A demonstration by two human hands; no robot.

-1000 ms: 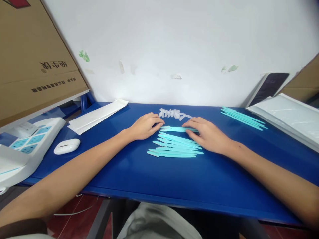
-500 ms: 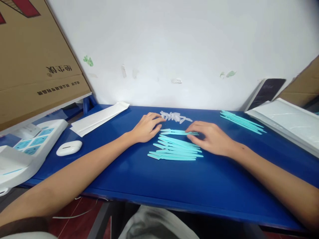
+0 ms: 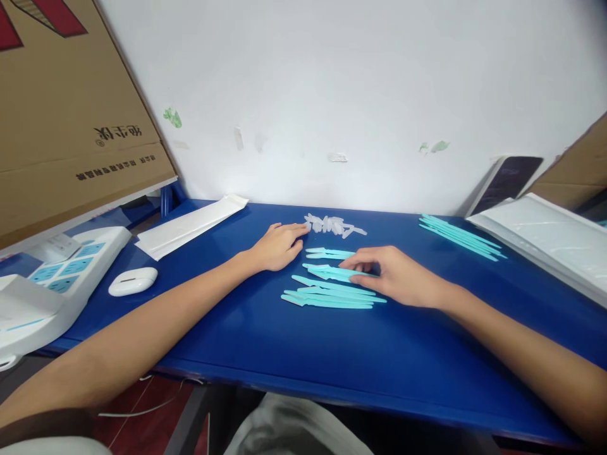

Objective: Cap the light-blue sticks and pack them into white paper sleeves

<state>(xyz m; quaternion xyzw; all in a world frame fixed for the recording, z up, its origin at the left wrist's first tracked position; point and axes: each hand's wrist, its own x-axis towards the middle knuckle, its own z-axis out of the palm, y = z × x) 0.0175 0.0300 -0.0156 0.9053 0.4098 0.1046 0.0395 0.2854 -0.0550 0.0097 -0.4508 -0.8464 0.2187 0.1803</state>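
Note:
Turquoise eyebrow razors lie in a loose stack on the blue table, blades to the left. My right hand has its thumb and fingers closed on the handles of a few eyebrow razors in the middle of the stack. Just behind that hand, a small group of razors lies apart. My left hand rests open on the table, fingers stretched out, fingertips at the edge of a pile of small translucent blade caps. It holds nothing.
At the back right lies another row of turquoise razors, near a white plastic package and a phone leaning on the wall. A white sleeve, an earbud case, a power strip and a cardboard box are on the left.
My right hand has moved a little toward me and closed on some middle razors, which now lie apart from the front ones. My left hand has flattened slightly beside the caps.

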